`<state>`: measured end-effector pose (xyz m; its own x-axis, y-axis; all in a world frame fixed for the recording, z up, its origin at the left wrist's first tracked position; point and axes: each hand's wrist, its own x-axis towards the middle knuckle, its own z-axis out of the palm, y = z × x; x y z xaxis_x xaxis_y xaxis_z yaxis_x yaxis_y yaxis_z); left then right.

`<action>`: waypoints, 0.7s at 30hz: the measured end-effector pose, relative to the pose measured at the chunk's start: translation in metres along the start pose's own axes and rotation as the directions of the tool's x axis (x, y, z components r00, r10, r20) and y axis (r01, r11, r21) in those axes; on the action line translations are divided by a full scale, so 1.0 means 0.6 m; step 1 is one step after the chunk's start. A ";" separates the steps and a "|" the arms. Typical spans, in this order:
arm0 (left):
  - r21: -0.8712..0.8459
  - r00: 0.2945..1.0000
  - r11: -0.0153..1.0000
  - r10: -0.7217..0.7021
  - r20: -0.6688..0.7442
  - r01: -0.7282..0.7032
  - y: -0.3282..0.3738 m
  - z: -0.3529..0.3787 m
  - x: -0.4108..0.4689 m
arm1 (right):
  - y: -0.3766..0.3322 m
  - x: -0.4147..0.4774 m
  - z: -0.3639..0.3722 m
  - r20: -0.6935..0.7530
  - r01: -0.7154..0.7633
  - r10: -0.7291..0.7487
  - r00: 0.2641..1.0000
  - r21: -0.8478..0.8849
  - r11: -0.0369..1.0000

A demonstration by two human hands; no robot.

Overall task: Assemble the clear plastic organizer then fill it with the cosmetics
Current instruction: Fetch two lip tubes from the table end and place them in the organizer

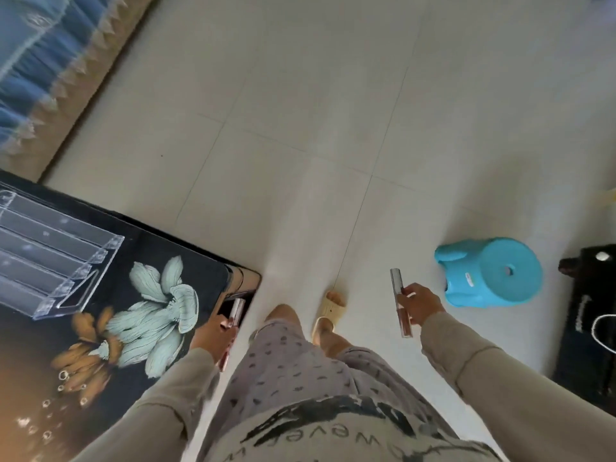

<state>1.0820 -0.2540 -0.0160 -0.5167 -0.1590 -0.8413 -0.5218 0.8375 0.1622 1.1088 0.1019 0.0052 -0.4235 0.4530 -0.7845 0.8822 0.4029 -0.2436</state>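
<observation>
So the person is standing on a pale tiled floor (300,128), camera looking straight down past their patterned shorts and a beige slipper (328,311).

Right hand (420,306) is out at about 4 o'clock from frame centre, fingers curled around a slim lip gloss tube (401,303). The tube stands nearly upright in the grip, clear cap end up top and the brownish-pink product at the bottom.

Left hand (216,335) hangs low at roughly 7 o'clock, right by the table corner, closed around another gloss tube (233,323) with a rose-gold look. It's pretty blurry there, so I can't tell whether it's one tube or two in that hand.

The clear plastic organizer (50,251) sits way over at 9 o'clock on a dark table (206,271) with a big flower print in pale teal and orange. It looks put together, stepped tiers rising toward the back, and the tiers I can see have nothing in them. Part of it runs off the left edge.

Other stuff: a turquoise plastic stool (493,275) on the floor at 3 o'clock, just past the right hand, a black bag (590,315) at the right edge, and some blue fabric with a tan fringe (50,61) at 10 o'clock.
</observation>
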 end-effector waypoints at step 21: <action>-0.363 0.970 0.928 -0.160 -0.183 0.085 0.179 -0.243 0.164 | -0.352 0.198 -0.101 0.040 0.136 -0.131 0.991 -0.387 0.912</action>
<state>0.8761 -0.2558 -0.0059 -0.5419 -0.3835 -0.7479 -0.7741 0.5743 0.2664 0.8600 0.1187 -0.0021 -0.5269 0.3639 -0.7681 0.6672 0.7369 -0.1086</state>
